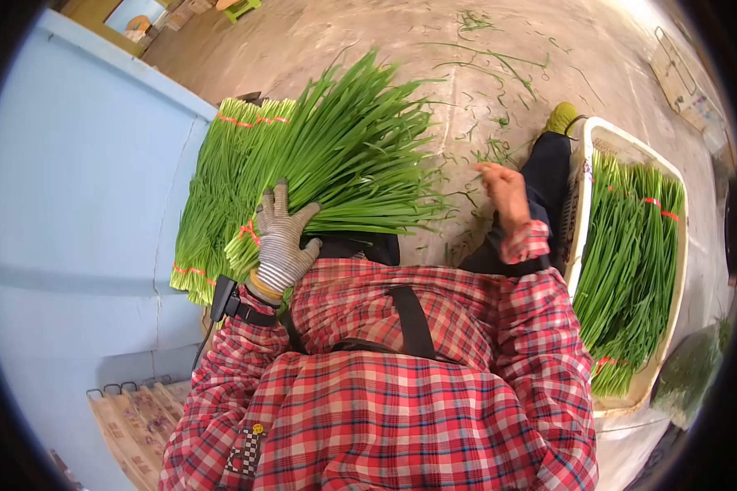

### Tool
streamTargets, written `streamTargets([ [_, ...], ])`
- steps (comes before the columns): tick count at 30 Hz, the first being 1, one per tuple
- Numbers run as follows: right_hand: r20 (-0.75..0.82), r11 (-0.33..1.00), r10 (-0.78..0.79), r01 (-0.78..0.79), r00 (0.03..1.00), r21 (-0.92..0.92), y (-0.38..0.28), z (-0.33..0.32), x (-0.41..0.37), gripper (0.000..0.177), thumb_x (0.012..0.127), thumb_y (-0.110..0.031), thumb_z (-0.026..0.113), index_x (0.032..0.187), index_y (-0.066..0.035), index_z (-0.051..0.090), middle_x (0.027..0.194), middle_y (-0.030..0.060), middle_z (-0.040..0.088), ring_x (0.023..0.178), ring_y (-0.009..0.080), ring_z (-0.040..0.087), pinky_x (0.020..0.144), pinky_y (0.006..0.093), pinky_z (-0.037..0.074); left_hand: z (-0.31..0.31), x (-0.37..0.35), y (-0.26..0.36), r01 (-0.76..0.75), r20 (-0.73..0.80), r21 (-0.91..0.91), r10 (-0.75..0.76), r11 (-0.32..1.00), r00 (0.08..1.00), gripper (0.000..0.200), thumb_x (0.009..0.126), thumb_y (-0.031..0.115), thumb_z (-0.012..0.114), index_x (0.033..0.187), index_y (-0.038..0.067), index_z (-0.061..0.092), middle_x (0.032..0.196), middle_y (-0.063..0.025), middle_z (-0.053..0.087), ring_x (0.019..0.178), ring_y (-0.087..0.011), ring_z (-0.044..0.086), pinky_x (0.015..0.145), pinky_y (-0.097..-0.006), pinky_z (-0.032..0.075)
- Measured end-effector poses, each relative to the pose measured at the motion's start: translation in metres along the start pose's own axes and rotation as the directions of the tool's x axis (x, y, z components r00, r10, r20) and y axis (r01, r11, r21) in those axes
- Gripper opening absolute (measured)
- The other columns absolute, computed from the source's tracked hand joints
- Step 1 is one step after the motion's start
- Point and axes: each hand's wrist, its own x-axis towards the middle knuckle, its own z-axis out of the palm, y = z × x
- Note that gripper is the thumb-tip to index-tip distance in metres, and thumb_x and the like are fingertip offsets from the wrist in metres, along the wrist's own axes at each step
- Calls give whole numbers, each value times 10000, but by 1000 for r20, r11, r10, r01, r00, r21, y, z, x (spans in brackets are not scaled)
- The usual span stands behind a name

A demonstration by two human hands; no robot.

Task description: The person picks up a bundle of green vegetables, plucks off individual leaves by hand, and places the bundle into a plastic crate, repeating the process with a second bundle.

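A bunch of long green chives (360, 155), tied near its pale ends with a red band, lies over my lap with its leaves fanned to the upper right. My left hand (282, 233), in a striped grey glove, rests on that bunch near the band, fingers spread over the stems. Bare and away from the bunch, my right hand (504, 192) is above my leg, its fingers bent together; I cannot make out whether anything is between them. Beneath and left of the loose-fanned bunch are more banded chives (213, 176), stacked against the wall.
To my right, a white plastic crate (585, 204) holds banded chives (630, 254). Leaf scraps (491, 151) litter the concrete floor (401, 33). A blue wall (82, 180) borders my left. Behind the crate lies a clear bag (688, 372) with something green.
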Motion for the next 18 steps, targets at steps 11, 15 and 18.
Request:
streamTargets([
  [11, 302, 752, -430, 523, 851, -402, -81, 64, -51, 190, 856, -118, 556, 742, 17, 624, 573, 57, 554, 533, 113, 445, 508, 316, 390, 2, -8, 9, -15, -16, 32, 16, 999, 1000, 622, 660, 198, 720, 1258, 143, 555, 1491, -271, 166, 1332, -529, 189, 1086, -594, 158],
  [15, 305, 862, -338, 423, 890, -280, -96, 82, -59, 175, 852, -104, 552, 751, 21, 620, 557, 71, 522, 530, 108, 427, 503, 307, 381, 6, -6, 7, 2, -50, 19, -1, 1000, 999, 627, 666, 202, 725, 1264, 133, 546, 1483, -259, 192, 1331, -512, 209, 1083, -591, 168],
  [18, 357, 932, -184, 278, 916, -233, -93, 75, -59, 155, 831, -125, 573, 822, 16, 638, 594, 152, 556, 525, 179, 514, 528, 347, 431, 8, -5, 5, 18, -57, 27, -17, 999, 998, 623, 665, 203, 734, 1256, 124, 550, 1474, -252, 219, 1331, -504, 216, 1081, -589, 178],
])
